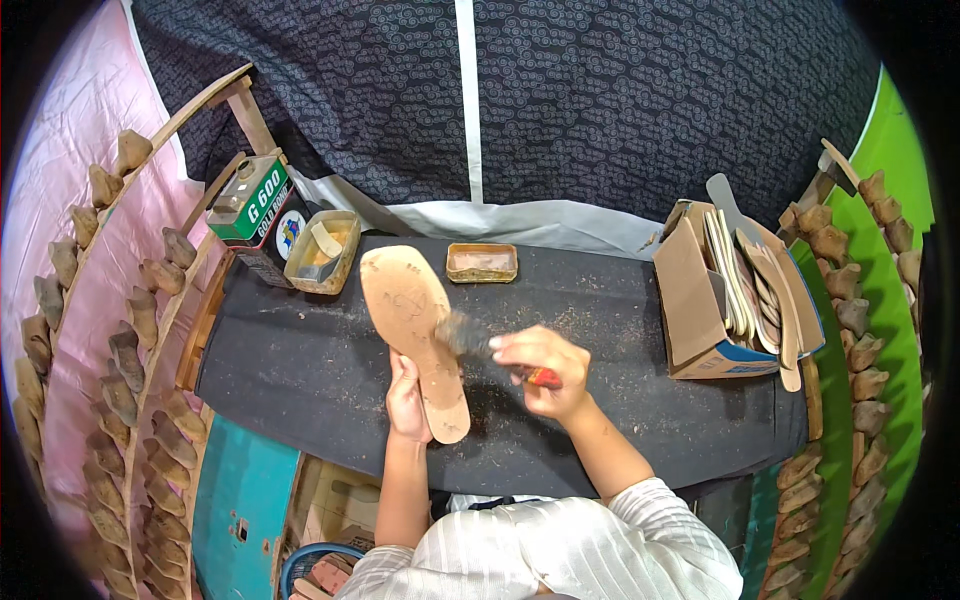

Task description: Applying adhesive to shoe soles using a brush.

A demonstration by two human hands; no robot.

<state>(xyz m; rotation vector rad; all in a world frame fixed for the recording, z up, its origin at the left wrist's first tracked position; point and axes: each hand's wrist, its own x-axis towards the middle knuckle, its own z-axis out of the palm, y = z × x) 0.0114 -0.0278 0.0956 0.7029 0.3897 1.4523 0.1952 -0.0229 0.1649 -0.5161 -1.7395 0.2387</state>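
Note:
A tan, sole-shaped shoe insole is tilted up above the dark work cloth, its wide end pointing away from me. My left hand grips it along the left edge near the narrow part, thumb on the upper face. Faint pencil-like marks show on the wide end. In my right hand is a brush with dark, motion-blurred bristles and a red handle end. The bristles lie against or just over the insole's right edge; whether they touch cannot be told.
A green and black metal can stands at the back left beside a tray with scraps. A shallow tin lies behind the insole. At right, a cardboard box holds several insoles. Racks of shoe lasts flank both sides.

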